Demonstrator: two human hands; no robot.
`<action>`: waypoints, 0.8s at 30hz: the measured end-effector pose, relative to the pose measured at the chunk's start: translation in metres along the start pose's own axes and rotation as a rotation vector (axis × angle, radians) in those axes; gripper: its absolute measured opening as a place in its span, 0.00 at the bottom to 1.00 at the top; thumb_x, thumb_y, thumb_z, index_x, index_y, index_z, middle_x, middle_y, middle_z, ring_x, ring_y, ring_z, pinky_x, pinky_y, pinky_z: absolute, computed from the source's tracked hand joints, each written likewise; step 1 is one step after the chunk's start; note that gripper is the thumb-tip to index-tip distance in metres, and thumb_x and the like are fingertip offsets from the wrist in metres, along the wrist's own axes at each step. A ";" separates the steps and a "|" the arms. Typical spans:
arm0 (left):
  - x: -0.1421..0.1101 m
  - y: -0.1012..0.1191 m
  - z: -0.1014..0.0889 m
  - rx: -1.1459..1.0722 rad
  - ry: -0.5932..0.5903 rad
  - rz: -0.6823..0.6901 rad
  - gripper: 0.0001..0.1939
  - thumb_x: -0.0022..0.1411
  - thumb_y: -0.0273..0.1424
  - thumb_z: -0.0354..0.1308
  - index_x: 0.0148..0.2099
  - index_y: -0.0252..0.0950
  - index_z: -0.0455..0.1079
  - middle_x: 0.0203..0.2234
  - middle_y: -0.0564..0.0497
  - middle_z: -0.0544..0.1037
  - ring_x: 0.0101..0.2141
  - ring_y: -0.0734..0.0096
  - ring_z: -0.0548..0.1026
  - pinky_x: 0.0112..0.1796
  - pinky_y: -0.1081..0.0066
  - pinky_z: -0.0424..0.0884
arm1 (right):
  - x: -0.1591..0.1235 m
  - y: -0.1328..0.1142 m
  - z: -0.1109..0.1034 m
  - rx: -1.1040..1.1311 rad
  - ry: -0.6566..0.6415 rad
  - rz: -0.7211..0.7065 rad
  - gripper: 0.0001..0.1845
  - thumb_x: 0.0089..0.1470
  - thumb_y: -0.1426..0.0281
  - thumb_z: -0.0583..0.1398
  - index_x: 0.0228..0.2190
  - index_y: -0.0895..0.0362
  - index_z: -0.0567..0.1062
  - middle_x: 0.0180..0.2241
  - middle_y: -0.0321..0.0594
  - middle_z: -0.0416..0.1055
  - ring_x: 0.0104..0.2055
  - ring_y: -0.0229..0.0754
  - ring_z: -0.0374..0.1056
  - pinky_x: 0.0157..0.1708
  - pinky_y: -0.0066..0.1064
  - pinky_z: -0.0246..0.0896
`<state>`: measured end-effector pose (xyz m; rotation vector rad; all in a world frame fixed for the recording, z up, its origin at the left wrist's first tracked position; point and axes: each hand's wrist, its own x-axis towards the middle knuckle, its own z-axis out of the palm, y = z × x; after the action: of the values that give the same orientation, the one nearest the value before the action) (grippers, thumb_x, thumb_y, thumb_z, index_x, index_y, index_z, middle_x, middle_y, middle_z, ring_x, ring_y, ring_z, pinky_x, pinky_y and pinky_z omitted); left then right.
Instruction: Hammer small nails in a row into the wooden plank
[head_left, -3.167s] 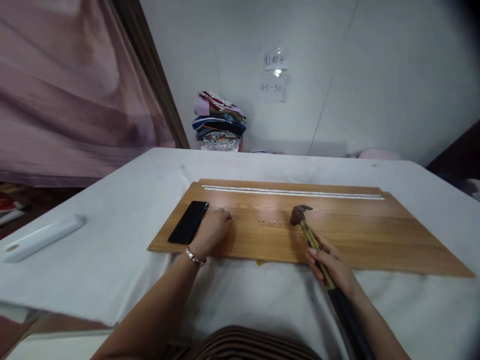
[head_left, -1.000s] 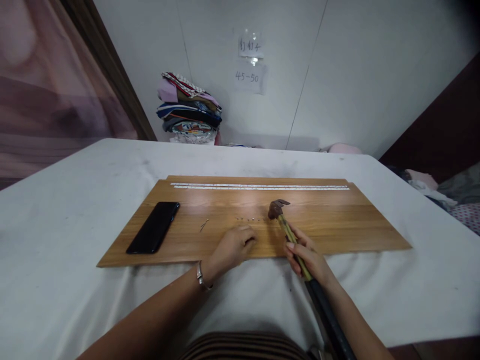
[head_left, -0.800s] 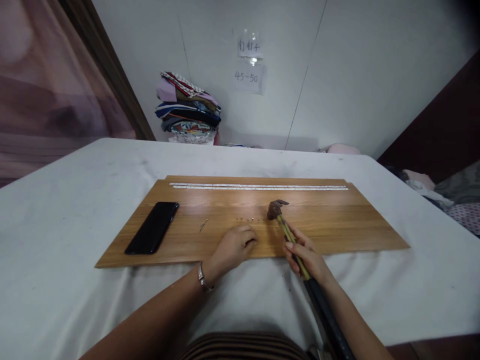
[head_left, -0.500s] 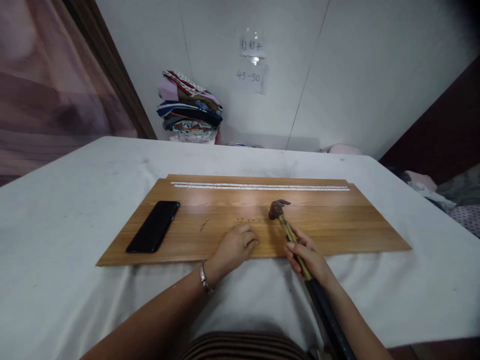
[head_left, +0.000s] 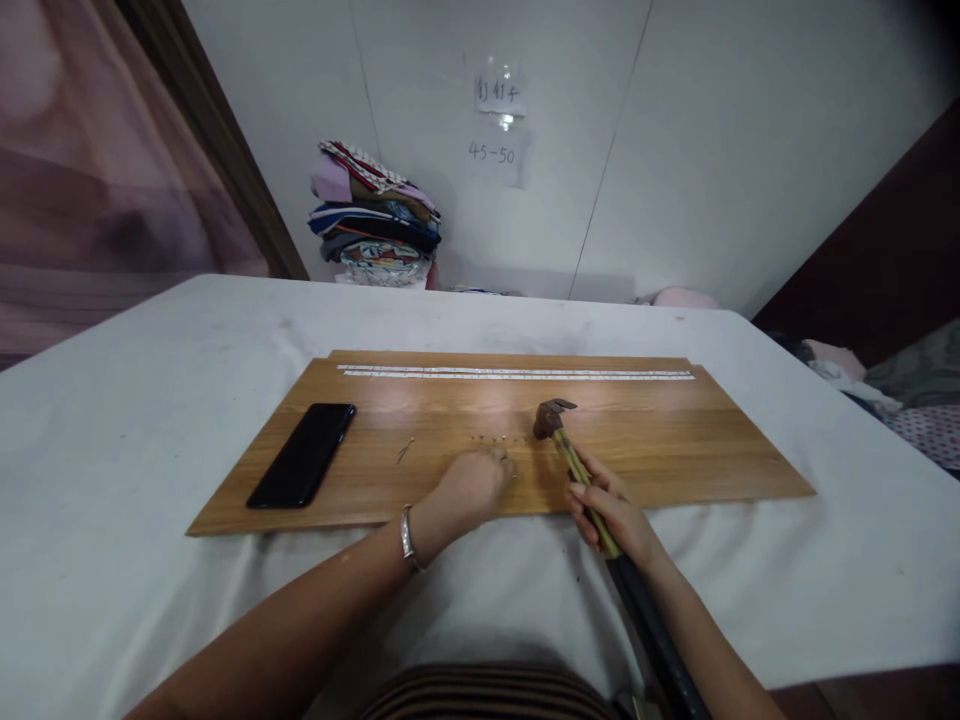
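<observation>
Brown wood makes up the board (head_left: 637, 430) lying on the white-covered tabletop (head_left: 847, 570), and the left hand (head_left: 472, 488) has just come across it from beside the phone (head_left: 302, 456) to the near side of a short row of nails (head_left: 503, 438). Over the last instant its fingers have rolled a little, bringing the knuckles uppermost. They look bent close together, though I cannot tell whether they pinch anything (a nail there would be tiny). That shift leaves two thin loose nails (head_left: 405, 451) in plain sight, between phone and hand, and seems to centre the work on the row.

Little has changed for the right hand (head_left: 609, 512): its fingers are wrapped around the handle of the hammer (head_left: 571, 462), whose rusty head is just beside the row's right end. Two white strips (head_left: 517, 375) run along the board's far side, well apart from both hands.
</observation>
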<state>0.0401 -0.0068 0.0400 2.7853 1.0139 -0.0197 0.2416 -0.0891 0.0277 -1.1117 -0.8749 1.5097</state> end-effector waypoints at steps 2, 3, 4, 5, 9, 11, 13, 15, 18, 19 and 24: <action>0.005 0.001 -0.002 0.018 -0.009 0.041 0.07 0.57 0.20 0.53 0.34 0.30 0.72 0.29 0.41 0.76 0.28 0.64 0.75 0.31 0.67 0.70 | 0.001 0.001 -0.001 0.001 0.002 0.010 0.41 0.49 0.65 0.63 0.63 0.55 0.58 0.18 0.27 0.66 0.08 0.29 0.53 0.06 0.19 0.48; 0.008 0.002 -0.001 0.025 -0.002 0.064 0.08 0.56 0.20 0.52 0.32 0.30 0.73 0.28 0.41 0.76 0.28 0.64 0.75 0.31 0.67 0.70 | 0.001 0.001 -0.001 0.006 0.006 0.010 0.41 0.49 0.65 0.64 0.63 0.55 0.58 0.18 0.27 0.66 0.08 0.29 0.53 0.06 0.19 0.48; 0.010 0.002 0.000 0.034 0.005 0.093 0.09 0.57 0.19 0.52 0.32 0.30 0.73 0.27 0.41 0.77 0.28 0.63 0.75 0.31 0.67 0.71 | 0.001 0.001 -0.001 0.012 0.010 0.007 0.41 0.49 0.64 0.64 0.62 0.55 0.59 0.18 0.27 0.66 0.09 0.29 0.53 0.06 0.19 0.48; 0.013 0.002 0.002 0.048 0.007 0.120 0.09 0.57 0.20 0.51 0.31 0.30 0.73 0.27 0.40 0.77 0.27 0.62 0.75 0.31 0.66 0.71 | 0.001 0.002 -0.001 0.018 0.014 0.002 0.41 0.49 0.64 0.64 0.62 0.55 0.59 0.18 0.27 0.66 0.09 0.29 0.53 0.06 0.20 0.48; 0.021 -0.001 0.010 0.094 0.015 0.199 0.07 0.56 0.21 0.54 0.32 0.29 0.74 0.26 0.40 0.78 0.27 0.61 0.76 0.30 0.66 0.71 | 0.001 0.002 -0.001 0.022 0.021 -0.005 0.41 0.49 0.63 0.64 0.62 0.56 0.59 0.18 0.27 0.66 0.09 0.29 0.53 0.06 0.20 0.48; 0.023 -0.003 0.014 0.070 0.043 0.208 0.05 0.54 0.20 0.57 0.31 0.30 0.74 0.26 0.40 0.78 0.27 0.60 0.76 0.30 0.65 0.71 | 0.001 0.001 0.000 0.016 0.022 0.002 0.41 0.48 0.63 0.64 0.62 0.57 0.60 0.18 0.27 0.66 0.08 0.28 0.53 0.06 0.19 0.47; 0.024 -0.005 0.014 0.029 0.065 0.192 0.05 0.51 0.20 0.58 0.31 0.31 0.74 0.27 0.40 0.78 0.27 0.59 0.76 0.31 0.65 0.71 | 0.001 0.000 0.000 0.009 0.021 0.006 0.41 0.48 0.64 0.64 0.61 0.58 0.60 0.17 0.27 0.66 0.08 0.28 0.52 0.06 0.19 0.47; 0.023 -0.006 0.012 0.008 0.046 0.172 0.07 0.49 0.19 0.58 0.32 0.31 0.74 0.28 0.40 0.79 0.28 0.58 0.77 0.31 0.65 0.71 | 0.000 -0.002 0.001 0.006 0.021 0.010 0.41 0.48 0.64 0.64 0.62 0.58 0.59 0.17 0.27 0.66 0.08 0.29 0.53 0.06 0.20 0.47; 0.018 -0.006 0.004 0.024 -0.032 0.136 0.08 0.48 0.18 0.58 0.34 0.29 0.73 0.29 0.38 0.79 0.29 0.57 0.77 0.30 0.65 0.70 | -0.001 -0.003 0.002 0.017 0.039 0.003 0.42 0.47 0.64 0.64 0.62 0.58 0.59 0.18 0.27 0.66 0.08 0.29 0.54 0.06 0.20 0.47; 0.015 -0.005 0.001 0.029 -0.047 0.125 0.08 0.49 0.18 0.58 0.34 0.28 0.73 0.29 0.38 0.79 0.29 0.57 0.77 0.30 0.65 0.70 | -0.001 -0.003 0.002 0.023 0.045 0.001 0.42 0.47 0.64 0.64 0.62 0.58 0.59 0.18 0.27 0.66 0.08 0.29 0.54 0.06 0.19 0.48; 0.007 -0.002 -0.006 -0.009 -0.004 0.080 0.06 0.53 0.18 0.55 0.32 0.29 0.72 0.27 0.40 0.78 0.28 0.58 0.76 0.31 0.65 0.69 | 0.000 -0.002 0.002 0.018 0.019 0.018 0.43 0.47 0.64 0.65 0.63 0.56 0.58 0.17 0.26 0.66 0.08 0.29 0.53 0.06 0.19 0.47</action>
<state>0.0441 -0.0002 0.0453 2.8138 0.8990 -0.0101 0.2408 -0.0889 0.0302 -1.1215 -0.8392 1.5166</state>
